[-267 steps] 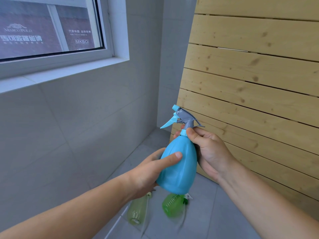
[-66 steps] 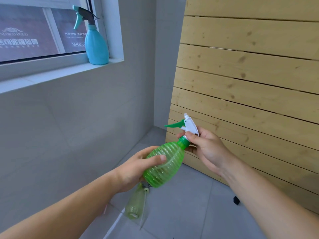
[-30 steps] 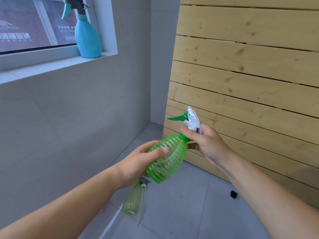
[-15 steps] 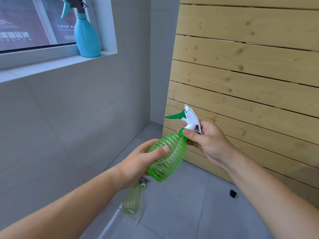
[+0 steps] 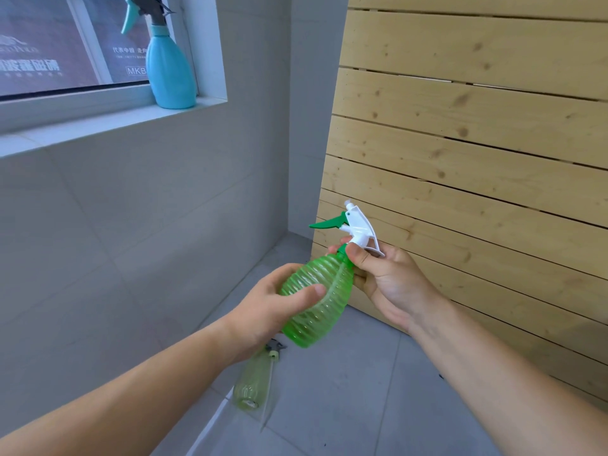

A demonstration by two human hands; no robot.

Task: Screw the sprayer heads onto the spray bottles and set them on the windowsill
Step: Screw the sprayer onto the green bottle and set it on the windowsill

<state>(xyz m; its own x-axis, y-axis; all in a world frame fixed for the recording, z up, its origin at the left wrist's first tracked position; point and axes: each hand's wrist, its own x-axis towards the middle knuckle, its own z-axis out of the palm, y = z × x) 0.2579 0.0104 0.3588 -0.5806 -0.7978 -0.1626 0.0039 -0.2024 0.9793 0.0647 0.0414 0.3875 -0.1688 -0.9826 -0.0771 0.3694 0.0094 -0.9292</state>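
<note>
Against the right side stands a slatted wooden panel, leaning on the grey floor, with a tiled wall to the left. Along that wall runs the windowsill, and at its right end, against the window frame, a blue bottle stands upright with its sprayer on. Lower, above the floor, a green bottle is held tilted, neck up and to the right. The left hand wraps its ribbed body, thumb across the front. The right hand pinches the neck collar with thumb and fingers closed round it, just under the white sprayer head, whose green trigger points left. On the floor beneath the left wrist lies a pale bottle on its side, a grey sprayer at its far end.
</note>
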